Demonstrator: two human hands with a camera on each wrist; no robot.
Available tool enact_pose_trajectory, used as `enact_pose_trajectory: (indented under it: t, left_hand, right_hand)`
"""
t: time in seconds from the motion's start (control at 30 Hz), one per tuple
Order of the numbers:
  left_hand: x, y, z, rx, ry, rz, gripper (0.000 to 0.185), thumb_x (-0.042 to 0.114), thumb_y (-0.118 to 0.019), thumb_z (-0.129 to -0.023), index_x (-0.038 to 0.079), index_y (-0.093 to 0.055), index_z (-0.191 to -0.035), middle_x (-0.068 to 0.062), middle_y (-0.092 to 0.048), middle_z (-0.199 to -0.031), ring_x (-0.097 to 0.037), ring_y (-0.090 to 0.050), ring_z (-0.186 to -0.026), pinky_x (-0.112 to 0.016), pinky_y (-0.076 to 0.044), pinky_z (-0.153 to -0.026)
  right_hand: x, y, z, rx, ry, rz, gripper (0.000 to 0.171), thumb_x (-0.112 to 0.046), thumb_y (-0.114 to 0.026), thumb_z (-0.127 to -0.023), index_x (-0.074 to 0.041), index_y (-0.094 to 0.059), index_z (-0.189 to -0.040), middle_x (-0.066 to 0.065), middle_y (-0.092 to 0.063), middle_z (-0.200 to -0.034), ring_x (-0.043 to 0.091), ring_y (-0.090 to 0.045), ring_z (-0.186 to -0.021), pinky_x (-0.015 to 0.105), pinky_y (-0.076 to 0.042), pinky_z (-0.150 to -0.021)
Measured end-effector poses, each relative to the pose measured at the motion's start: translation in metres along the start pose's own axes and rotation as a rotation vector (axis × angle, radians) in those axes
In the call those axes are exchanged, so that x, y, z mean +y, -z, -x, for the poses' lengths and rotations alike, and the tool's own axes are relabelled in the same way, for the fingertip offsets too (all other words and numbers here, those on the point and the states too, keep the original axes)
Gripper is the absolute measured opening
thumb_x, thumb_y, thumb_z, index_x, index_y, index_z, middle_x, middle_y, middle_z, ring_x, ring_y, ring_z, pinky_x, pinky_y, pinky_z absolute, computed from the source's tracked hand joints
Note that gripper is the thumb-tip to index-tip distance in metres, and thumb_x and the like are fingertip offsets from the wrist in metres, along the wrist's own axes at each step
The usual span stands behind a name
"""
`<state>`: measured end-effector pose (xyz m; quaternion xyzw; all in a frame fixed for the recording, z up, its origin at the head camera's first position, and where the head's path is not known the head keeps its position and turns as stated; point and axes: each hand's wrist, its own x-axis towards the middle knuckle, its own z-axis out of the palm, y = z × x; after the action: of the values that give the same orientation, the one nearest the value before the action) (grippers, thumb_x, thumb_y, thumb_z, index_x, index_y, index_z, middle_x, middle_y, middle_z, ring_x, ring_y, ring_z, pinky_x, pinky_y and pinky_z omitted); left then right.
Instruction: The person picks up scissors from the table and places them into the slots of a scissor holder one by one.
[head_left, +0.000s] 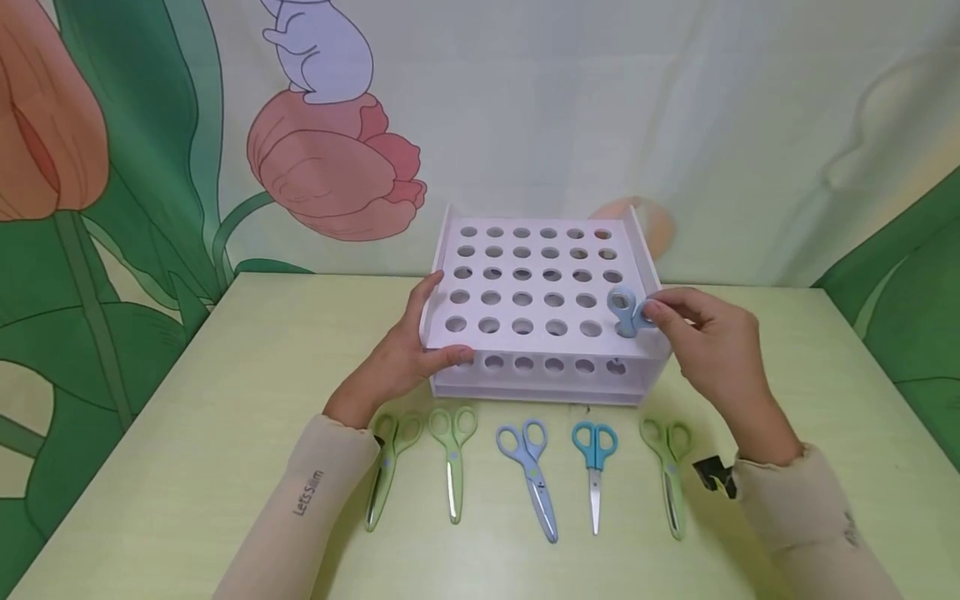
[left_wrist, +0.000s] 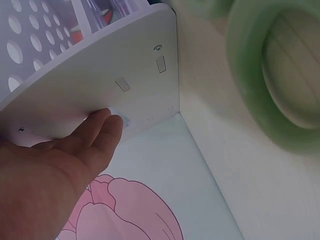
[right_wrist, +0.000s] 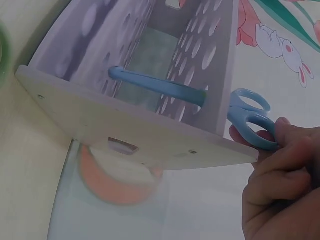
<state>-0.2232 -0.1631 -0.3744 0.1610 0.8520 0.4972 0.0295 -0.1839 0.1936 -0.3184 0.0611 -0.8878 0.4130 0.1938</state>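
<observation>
A white rack (head_left: 525, 346) with rows of round holes stands on the table. Blue-handled scissors (head_left: 622, 310) stand in its front right hole, handles above the top plate. In the right wrist view the blue blade part (right_wrist: 157, 86) passes between the upper and lower plates. My right hand (head_left: 716, 354) pinches one handle loop between thumb and fingers. At the rack's left, my left hand (head_left: 397, 354) rests with its thumb at the front edge and fingers along the side. The left wrist view shows these fairly straight fingers (left_wrist: 102, 137) against the side panel (left_wrist: 135, 75).
In front of the rack lie green scissors (head_left: 386, 467), more green scissors (head_left: 454, 467), light blue scissors (head_left: 534, 479), teal-handled scissors (head_left: 595, 467) and green scissors (head_left: 667, 475) at the right. Behind the table (head_left: 270, 350) hangs a printed curtain (head_left: 525, 108).
</observation>
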Motion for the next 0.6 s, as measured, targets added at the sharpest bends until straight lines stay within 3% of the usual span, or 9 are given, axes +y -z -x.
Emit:
enact_pose_trajectory:
  t: [0.1,0.2,0.6]
  left_hand:
    - [-0.0005,-0.0001,0.0000,0.001,0.003,-0.002,0.111,0.033,-0.085,-0.084,0.042,-0.004,-0.159,-0.017,-0.051,-0.139,-0.027,-0.057,-0.111,-0.049,-0.039,-0.103]
    - [-0.0003,0.0000,-0.0006,0.000,0.002,0.002,0.111,0.033,-0.085,-0.084,0.042,-0.005,-0.159,-0.017,-0.050,-0.140,-0.027,-0.057,-0.111,-0.049,-0.039,-0.103]
    - [-0.0005,0.0002,-0.0010,0.001,-0.004,-0.014,0.111,0.037,-0.085,-0.083,0.040,-0.004,-0.160,-0.016,-0.050,-0.139,-0.026,-0.057,-0.112,-0.047,-0.038,-0.104]
  right_hand:
    - [0.0006,-0.0018,-0.0005,-0.014,0.014,0.034,0.026,-0.027,-0.070,-0.098,-0.004,-0.076,-0.109,0.011,-0.074,-0.101,0.008,-0.062,-0.087,0.014,-0.045,-0.066]
    - [0.0016,-0.0026,-0.0008,-0.032,0.014,0.053,0.026,-0.027,-0.070,-0.098,-0.003,-0.076,-0.109,0.012,-0.074,-0.103,0.016,-0.064,-0.092,0.012,-0.045,-0.067]
    - [0.0023,-0.0042,-0.0011,-0.064,0.001,0.095,0.027,-0.025,-0.070,-0.098,-0.004,-0.075,-0.114,0.012,-0.074,-0.102,0.022,-0.061,-0.087,0.015,-0.044,-0.061]
